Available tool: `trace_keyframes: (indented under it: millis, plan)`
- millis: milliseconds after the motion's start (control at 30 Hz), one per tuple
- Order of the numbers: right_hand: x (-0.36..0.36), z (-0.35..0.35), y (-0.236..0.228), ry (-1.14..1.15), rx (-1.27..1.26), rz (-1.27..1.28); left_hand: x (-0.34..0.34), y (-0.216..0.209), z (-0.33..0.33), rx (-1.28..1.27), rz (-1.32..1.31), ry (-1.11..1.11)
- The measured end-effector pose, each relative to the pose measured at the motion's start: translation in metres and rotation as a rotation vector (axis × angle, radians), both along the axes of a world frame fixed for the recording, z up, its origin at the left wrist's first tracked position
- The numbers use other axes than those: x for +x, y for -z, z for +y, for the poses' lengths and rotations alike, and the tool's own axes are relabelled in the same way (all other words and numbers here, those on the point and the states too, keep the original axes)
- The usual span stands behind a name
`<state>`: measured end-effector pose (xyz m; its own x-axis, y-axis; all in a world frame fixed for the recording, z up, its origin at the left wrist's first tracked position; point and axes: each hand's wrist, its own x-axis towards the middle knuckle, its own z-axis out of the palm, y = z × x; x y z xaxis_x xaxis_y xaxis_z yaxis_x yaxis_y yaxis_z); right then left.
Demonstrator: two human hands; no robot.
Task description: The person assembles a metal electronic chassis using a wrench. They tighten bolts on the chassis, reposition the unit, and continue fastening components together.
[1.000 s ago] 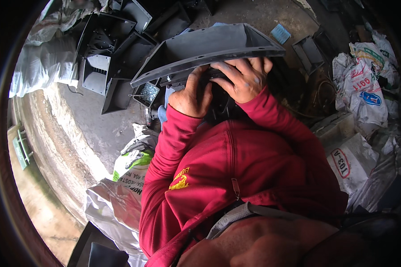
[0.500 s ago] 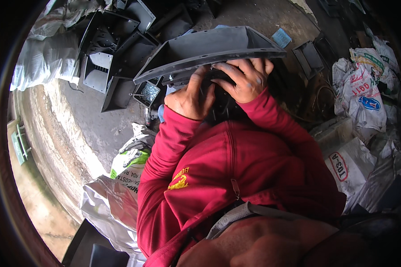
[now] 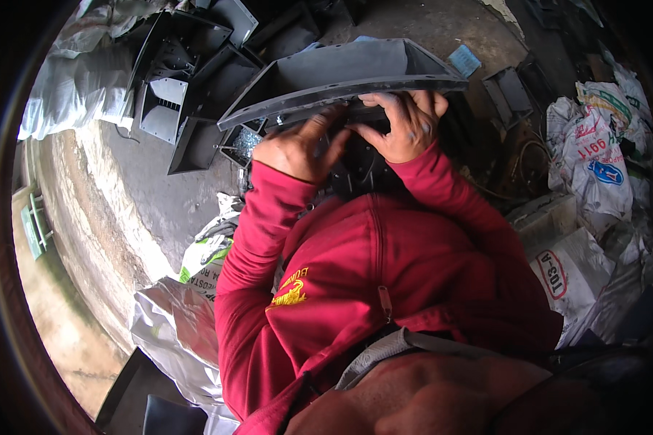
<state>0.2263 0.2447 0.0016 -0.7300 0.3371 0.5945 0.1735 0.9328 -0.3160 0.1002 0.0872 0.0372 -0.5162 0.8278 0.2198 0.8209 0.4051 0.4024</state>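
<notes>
A large dark grey, tray-shaped panel [image 3: 341, 67] with sloping sides and holes along its rim stands tilted in front of my chest. At the underside of its near rim, my left hand [image 3: 295, 151] is closed, thumb and forefinger close together; what they hold, if anything, is hidden. My right hand [image 3: 406, 132] grips the same rim farther right, its fingers curled against it and its thumb below. Dark parts under the panel, between my hands, are too shaded to make out.
A small box of shiny screws or similar hardware [image 3: 244, 142] sits left of my left hand. Several dark metal housings [image 3: 165, 109] are piled at the far left. Printed white sacks [image 3: 591, 156] lie at the right; a silvery sack [image 3: 174, 326] is at the lower left.
My left hand and forearm have shifted a little left, partly covering the hardware box. My right hand's fingers have shifted slightly on the rim. The panel stays nearly where it was.
</notes>
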Motion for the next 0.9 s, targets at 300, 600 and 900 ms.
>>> trace_keyframes:
  millis: [300,600,900]
  plan:
    - [0.001,0.000,0.001,0.003,-0.015,0.003,-0.005,-0.004,-0.002,-0.039,0.109,-0.004]
    - [0.001,0.000,-0.002,0.021,0.024,-0.021,-0.009,0.000,0.003,0.067,0.188,0.052]
    - [-0.001,-0.002,0.003,0.018,0.006,-0.014,-0.002,0.000,0.006,0.117,0.186,0.130]
